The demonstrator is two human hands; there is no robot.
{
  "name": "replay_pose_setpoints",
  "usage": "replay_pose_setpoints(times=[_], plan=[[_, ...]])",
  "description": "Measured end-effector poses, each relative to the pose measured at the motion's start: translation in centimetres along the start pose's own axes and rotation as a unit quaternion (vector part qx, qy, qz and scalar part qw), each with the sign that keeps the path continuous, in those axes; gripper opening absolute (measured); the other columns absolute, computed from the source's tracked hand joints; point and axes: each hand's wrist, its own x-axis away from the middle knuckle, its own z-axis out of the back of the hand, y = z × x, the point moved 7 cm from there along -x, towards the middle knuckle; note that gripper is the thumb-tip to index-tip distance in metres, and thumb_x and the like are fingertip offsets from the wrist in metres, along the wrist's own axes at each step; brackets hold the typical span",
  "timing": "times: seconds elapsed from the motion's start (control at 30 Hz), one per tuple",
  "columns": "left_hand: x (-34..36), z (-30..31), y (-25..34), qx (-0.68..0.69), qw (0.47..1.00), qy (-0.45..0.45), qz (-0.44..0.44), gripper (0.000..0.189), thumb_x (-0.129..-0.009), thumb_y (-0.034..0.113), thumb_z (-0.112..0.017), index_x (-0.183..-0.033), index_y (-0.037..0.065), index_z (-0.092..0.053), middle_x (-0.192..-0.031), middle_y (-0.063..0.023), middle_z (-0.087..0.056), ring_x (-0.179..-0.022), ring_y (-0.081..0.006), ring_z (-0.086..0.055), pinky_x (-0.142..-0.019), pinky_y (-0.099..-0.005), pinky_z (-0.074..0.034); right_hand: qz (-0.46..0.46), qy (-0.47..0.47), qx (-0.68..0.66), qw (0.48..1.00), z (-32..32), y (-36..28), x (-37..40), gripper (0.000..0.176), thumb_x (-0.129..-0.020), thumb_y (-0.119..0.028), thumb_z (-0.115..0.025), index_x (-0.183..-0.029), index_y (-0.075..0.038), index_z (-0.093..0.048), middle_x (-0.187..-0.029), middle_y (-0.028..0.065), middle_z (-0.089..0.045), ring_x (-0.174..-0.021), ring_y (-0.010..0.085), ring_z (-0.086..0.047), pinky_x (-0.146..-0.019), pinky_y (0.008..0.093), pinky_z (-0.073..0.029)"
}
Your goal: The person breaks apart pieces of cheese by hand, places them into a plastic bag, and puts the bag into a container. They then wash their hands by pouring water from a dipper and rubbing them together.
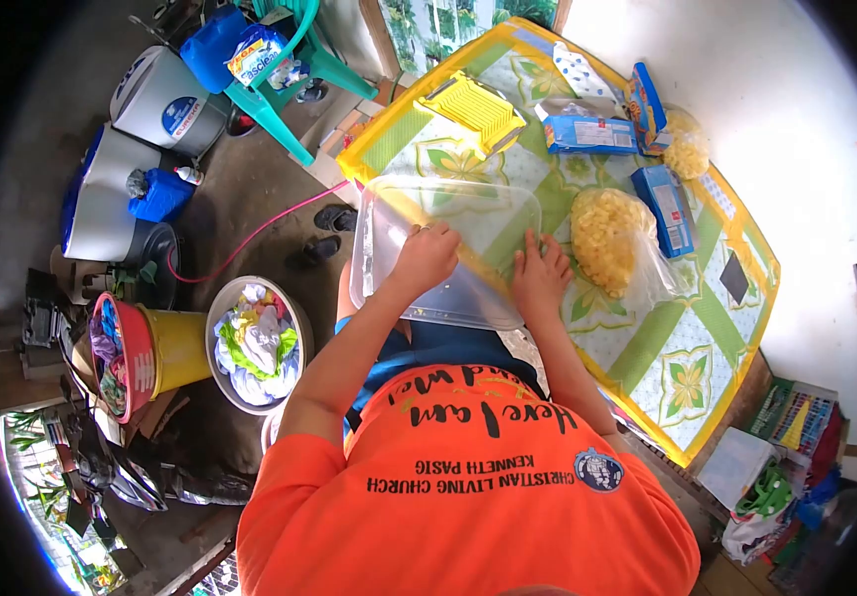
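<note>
A clear plastic tub [389,214] rests partly on the table and partly over my lap. My left hand [427,256] is over the tub with its fingers curled closed; what they hold, if anything, is too small to make out. My right hand [543,270] lies at the tub's right side, fingers apart and touching its rim. Just right of it sits a clear plastic bag [615,243] full of small yellow pieces that look like pasta. A blue box [664,211] stands against the far side of this bag.
A yellow rack [473,111], more blue boxes [590,134] and a second bag of yellow pieces [687,147] are on the patterned tablecloth [637,368]. On the left floor stand a basin of clothes [258,345], a red bucket [126,358] and a green chair [280,104].
</note>
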Motion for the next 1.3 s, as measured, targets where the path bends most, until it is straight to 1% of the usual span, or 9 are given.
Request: replay_pose_setpoints(times=[0.1,0.4,0.5,0.6,0.7,0.87,1.07,1.23,1.3], plan=[[-0.1,0.8,-0.5,0.061,0.997,0.012,0.044,0.005,-0.073,0.009,-0.058,-0.077,0.007,-0.059,-0.078,-0.0096,-0.057,-0.075,-0.03,-0.06,-0.075,-0.045,-0.045,-0.006,0.012,-0.005,1.0,-0.4,0.2,-0.1,0.042,-0.087,-0.025,-0.055,-0.127,-0.013,-0.053,-0.128,0.0121,-0.046,-0.115,0.0335,-0.042,-0.094,0.0475,-0.032],[-1.0,0.8,-0.8,0.058,0.996,0.041,0.06,0.005,-0.075,0.011,-0.058,-0.074,0.006,-0.06,-0.079,-0.0109,-0.059,-0.077,-0.0318,-0.06,-0.075,-0.0466,-0.044,-0.007,0.022,-0.021,1.0,-0.2,0.6,-1.2,0.039,-0.088,-0.023,-0.053,-0.126,-0.011,-0.054,-0.126,0.0129,-0.046,-0.115,0.0338,-0.041,-0.095,0.0474,-0.031],[-1.9,0.8,-1.0,0.107,0.99,0.056,0.072,0.004,-0.073,0.008,-0.061,-0.076,0.006,-0.063,-0.078,-0.0119,-0.061,-0.073,-0.0284,-0.062,-0.071,-0.042,-0.048,-0.021,0.036,-0.02,0.999,-0.1,1.0,-2.0,0.039,-0.088,-0.023,-0.052,-0.125,-0.01,-0.054,-0.125,0.0128,-0.046,-0.115,0.0342,-0.042,-0.095,0.047,-0.032],[-2.4,1.4,-1.6,0.276,0.949,0.104,0.115,0.009,-0.074,0.004,-0.066,-0.083,0.002,-0.066,-0.075,-0.0071,-0.065,-0.065,-0.0172,-0.063,-0.065,-0.0279,-0.051,-0.051,0.044,-0.021,0.998,-0.6,1.7,-2.6,0.039,-0.088,-0.023,-0.052,-0.125,-0.01,-0.053,-0.126,0.0126,-0.046,-0.115,0.0347,-0.042,-0.095,0.047,-0.032],[-2.6,1.0,-2.7,0.507,0.836,0.084,0.194,0.012,-0.076,0.004,-0.067,-0.088,0.001,-0.067,-0.077,-0.004,-0.066,-0.069,-0.0103,-0.061,-0.068,-0.0222,-0.049,-0.08,0.049,-0.024,0.995,-1.3,2.0,-2.8,0.041,-0.088,-0.025,-0.052,-0.127,-0.012,-0.052,-0.131,0.0129,-0.044,-0.117,0.0356,-0.041,-0.095,0.0481,-0.032],[-1.5,1.6,-2.9,0.577,0.772,0.079,0.253,0.011,-0.077,0.002,-0.067,-0.088,-0.002,-0.066,-0.078,-0.003,-0.064,-0.067,-0.0092,-0.058,-0.065,-0.021,-0.047,-0.111,0.059,-0.048,0.991,-1.1,2.2,-2.8,0.049,-0.086,-0.032,-0.055,-0.133,-0.018,-0.048,-0.137,0.0137,-0.039,-0.12,0.0365,-0.038,-0.097,0.0505,-0.03],[1.8,2.7,-4.6,0.601,0.727,0.163,0.289,0.013,-0.076,0.0,-0.068,-0.089,-0.003,-0.066,-0.079,-0.0048,-0.065,-0.069,-0.0106,-0.06,-0.066,-0.0227,-0.049,-0.099,0.074,-0.061,0.99,0.7,0.7,-2.1,0.056,-0.083,-0.033,-0.06,-0.135,-0.02,-0.044,-0.138,0.014,-0.039,-0.12,0.037,-0.038,-0.098,0.0525,-0.03],[3.8,5.4,-8.4,0.62,0.699,0.252,0.253,0.008,-0.078,-0.003,-0.066,-0.086,0.0,-0.065,-0.08,-0.0044,-0.065,-0.068,-0.0122,-0.06,-0.068,-0.0251,-0.051,0.017,0.126,-0.102,0.987,1.4,-3.3,-4.4,0.057,-0.078,-0.028,-0.066,-0.131,-0.017,-0.047,-0.128,0.0123,-0.046,-0.115,0.0348,-0.043,-0.095,0.0507,-0.034],[4.7,6.2,-8.9,0.638,0.665,0.278,0.27,0.006,-0.079,-0.003,-0.064,-0.083,0.002,-0.064,-0.077,-0.0033,-0.064,-0.066,-0.0118,-0.058,-0.065,-0.0241,-0.049,0.068,0.124,-0.125,0.982,0.8,-5.5,-7.4,0.053,-0.077,-0.027,-0.067,-0.126,-0.016,-0.051,-0.121,0.0101,-0.05,-0.114,0.0325,-0.045,-0.094,0.0497,-0.036]])
